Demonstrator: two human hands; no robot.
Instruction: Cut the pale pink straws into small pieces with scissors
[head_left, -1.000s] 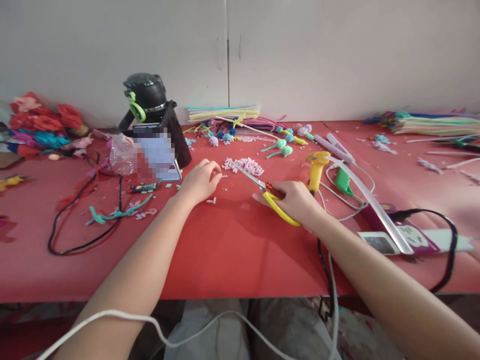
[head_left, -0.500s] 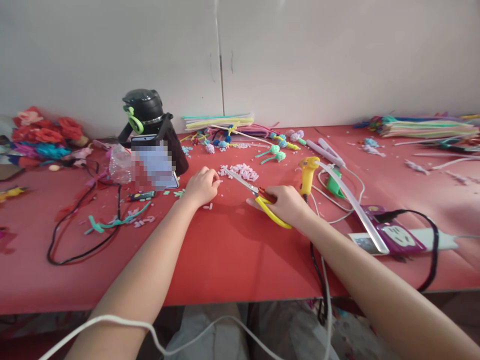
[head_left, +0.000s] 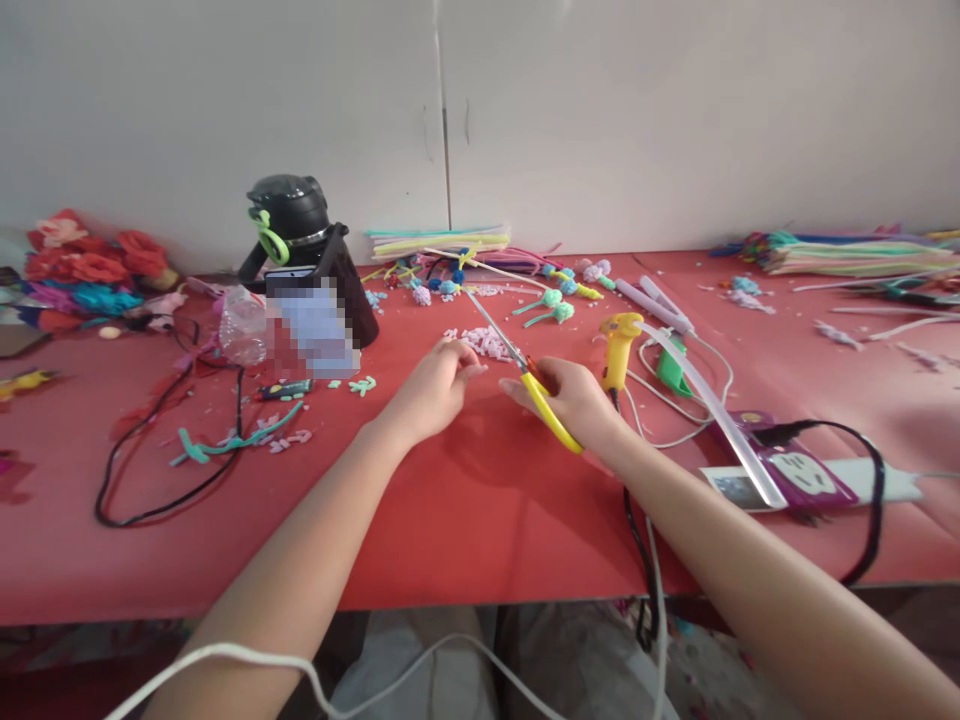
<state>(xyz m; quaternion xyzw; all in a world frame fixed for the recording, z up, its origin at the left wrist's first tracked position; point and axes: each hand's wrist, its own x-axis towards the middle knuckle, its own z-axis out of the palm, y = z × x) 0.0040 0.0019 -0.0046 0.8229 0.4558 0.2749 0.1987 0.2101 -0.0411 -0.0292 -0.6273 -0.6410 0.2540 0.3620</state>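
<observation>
Yellow-handled scissors [head_left: 553, 415] are held in my right hand [head_left: 581, 400], their blades pointing up and left over the table. My left hand [head_left: 435, 392] is closed, thumb and fingertips drawn together just in front of a small heap of short pale pink cut pieces [head_left: 489, 344]. Whatever sits between those fingertips is too small to make out. The two hands are a short way apart, with the scissor blades to the right of my left fingertips and reaching past the pink heap.
A black bottle [head_left: 345, 290] with a phone [head_left: 319, 325] leaning on it stands left. On the right are a yellow glue gun [head_left: 619, 350] with a clear glue stick, and a purple power strip [head_left: 802, 475]. Pipe cleaners [head_left: 442, 240] lie at the back. A white cable [head_left: 247, 652] crosses my left forearm.
My left hand has moved right, closer to the scissors. The loose pink pieces once beside it no longer show. The scissors have turned a little more upright in my right hand.
</observation>
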